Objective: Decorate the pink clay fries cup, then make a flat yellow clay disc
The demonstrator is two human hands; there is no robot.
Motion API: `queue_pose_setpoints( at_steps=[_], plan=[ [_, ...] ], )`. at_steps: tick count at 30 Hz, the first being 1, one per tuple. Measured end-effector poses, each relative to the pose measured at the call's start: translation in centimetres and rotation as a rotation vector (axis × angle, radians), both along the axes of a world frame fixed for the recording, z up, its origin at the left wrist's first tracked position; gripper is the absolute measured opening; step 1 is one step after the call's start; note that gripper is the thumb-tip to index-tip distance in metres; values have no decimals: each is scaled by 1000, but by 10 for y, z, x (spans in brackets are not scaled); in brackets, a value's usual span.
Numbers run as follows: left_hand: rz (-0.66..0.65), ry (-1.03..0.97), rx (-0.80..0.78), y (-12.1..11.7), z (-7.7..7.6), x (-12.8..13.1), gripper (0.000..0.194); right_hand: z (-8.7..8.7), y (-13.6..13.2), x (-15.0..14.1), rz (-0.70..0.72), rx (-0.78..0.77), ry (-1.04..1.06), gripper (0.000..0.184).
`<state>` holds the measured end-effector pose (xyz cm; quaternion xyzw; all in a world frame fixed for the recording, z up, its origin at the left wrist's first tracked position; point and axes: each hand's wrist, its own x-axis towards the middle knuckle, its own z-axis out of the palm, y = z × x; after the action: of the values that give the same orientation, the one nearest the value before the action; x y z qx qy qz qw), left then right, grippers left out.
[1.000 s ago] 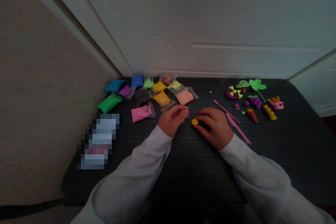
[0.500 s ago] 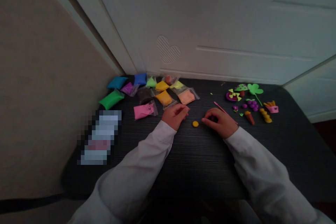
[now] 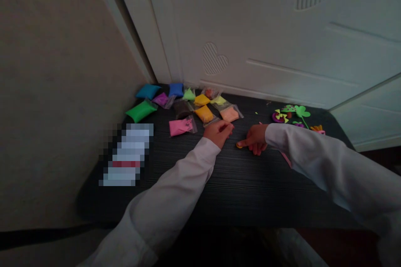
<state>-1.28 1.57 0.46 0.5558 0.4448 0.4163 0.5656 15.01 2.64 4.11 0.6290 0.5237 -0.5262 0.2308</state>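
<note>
1. Pressing down, it seems, on the small yellow disc (image 3: 239,145), just right of the frame's middle, with one outstretched digit of the right hand (image 3: 257,138), likely the thumb; with the other fingers curled under, impossible to tell whether around anything.
2. Holding the left hand (image 3: 218,132) just left of the disc and apart from it, with thumb and fingertips bent together; impossible to tell whether on something small.
3. Probably pressing from above to use the dark table (image 3: 232,183) as backing, and perhaps keeping the left hand near for support.
4. Clustered left of the upper middle, some overlapping: green packet (image 3: 142,111), pink packet (image 3: 181,127), orange packet (image 3: 204,113), peach packet (image 3: 229,113) and others, presumably to keep colours together.
5. Set at middle right: green clover-like piece (image 3: 302,112) and purple dish (image 3: 275,117), probably to stay clear of the handwork.
6. Lying partly beneath the right sleeve (image 3: 310,148): pink tool (image 3: 286,159), perhaps for easy reach.
7. Laid slanting at left, possibly for viewing: screen-like panel (image 3: 130,154), masked by coarse blocks, so unreadable.
8. Unable to read any brand, label or word; too small and dim to make out the dark marks on the pink packet.
</note>
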Motion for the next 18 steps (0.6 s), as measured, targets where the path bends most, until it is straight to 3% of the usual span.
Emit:
queue_pose_setpoints(
  at_steps=[6, 18],
  plan=[
    [-6, 30, 16, 0, -3, 1, 17, -2, -3, -3, -11, 73, -63, 55],
    [-48, 100, 46, 1, -2, 0, 22, 0, 2, -5, -16, 16, -102, 56]
  ],
)
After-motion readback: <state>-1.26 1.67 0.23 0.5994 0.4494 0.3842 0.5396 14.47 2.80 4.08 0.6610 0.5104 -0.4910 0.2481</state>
